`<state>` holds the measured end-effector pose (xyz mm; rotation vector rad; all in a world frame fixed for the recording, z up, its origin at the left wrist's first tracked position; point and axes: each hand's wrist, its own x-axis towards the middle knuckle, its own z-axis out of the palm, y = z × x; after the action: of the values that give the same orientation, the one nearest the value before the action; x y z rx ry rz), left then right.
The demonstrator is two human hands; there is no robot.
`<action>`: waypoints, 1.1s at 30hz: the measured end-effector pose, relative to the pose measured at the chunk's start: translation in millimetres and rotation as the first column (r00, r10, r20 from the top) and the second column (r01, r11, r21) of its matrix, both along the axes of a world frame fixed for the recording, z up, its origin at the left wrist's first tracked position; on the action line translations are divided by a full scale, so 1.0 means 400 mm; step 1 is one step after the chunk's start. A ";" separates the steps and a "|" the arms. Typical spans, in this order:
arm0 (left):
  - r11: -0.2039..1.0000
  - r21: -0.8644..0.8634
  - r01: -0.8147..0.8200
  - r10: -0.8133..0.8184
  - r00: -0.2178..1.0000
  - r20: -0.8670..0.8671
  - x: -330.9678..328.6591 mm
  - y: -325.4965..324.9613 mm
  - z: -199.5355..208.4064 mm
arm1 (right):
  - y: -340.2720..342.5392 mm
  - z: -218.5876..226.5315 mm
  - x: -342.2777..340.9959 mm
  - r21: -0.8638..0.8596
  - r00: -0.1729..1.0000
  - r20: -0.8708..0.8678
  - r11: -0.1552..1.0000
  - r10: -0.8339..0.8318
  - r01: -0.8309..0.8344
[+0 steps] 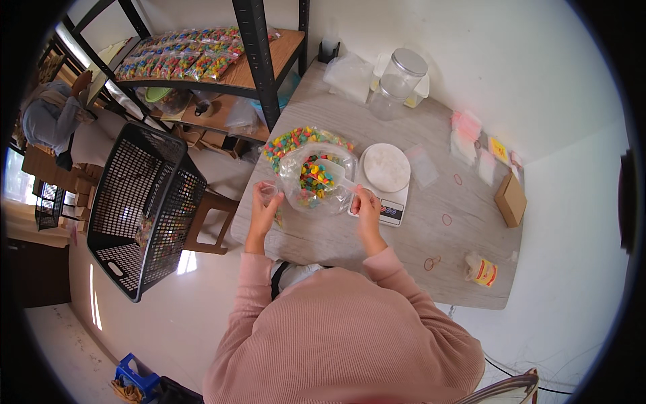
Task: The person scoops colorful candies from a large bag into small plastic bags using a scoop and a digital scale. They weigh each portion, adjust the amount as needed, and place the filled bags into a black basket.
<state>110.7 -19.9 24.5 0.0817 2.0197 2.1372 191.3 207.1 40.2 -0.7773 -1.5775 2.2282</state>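
Note:
A large clear plastic bag (289,178) of small multicoloured pieces, perhaps candy, lies with its mouth spread wide in front of me. Inside it, a clear scoop (334,168) rests over the pieces (315,176). My right hand (365,204) is closed round the scoop's handle. At the bag's left side, my left hand (265,202) pinches clear plastic; whether that is a separate small bag or the large bag's edge, I cannot tell. Right of the bag stands a white kitchen scale (393,210) with a round pale platform (386,167).
A glass jar with a metal lid (408,64) and clear bags (348,77) stand at the back. Rubber bands (447,219), a brown box (511,200) and packets lie right. A black crate (145,209) sits on a stool, left. Filled bags cover a shelf (282,57); another person (50,118) is beyond.

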 end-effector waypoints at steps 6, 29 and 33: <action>0.950 -0.311 0.028 -0.125 0.946 -0.298 0.052 0.045 0.102 | 0.036 0.034 -0.002 -0.056 0.997 -0.040 0.996 -0.069 0.067; 0.901 -0.434 0.002 -0.273 0.781 -0.562 0.059 0.137 0.204 | 0.018 0.392 -0.002 0.871 0.885 -0.128 0.477 0.448 -0.116; 0.905 -0.425 -0.013 -0.264 0.768 -0.584 0.061 0.130 0.199 | 0.020 0.415 0.010 0.862 0.910 -0.170 0.505 0.379 -0.050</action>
<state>135.2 32.1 104.2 0.9709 2.6776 1.6758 195.2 215.1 206.4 0.1211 -2.3055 1.2523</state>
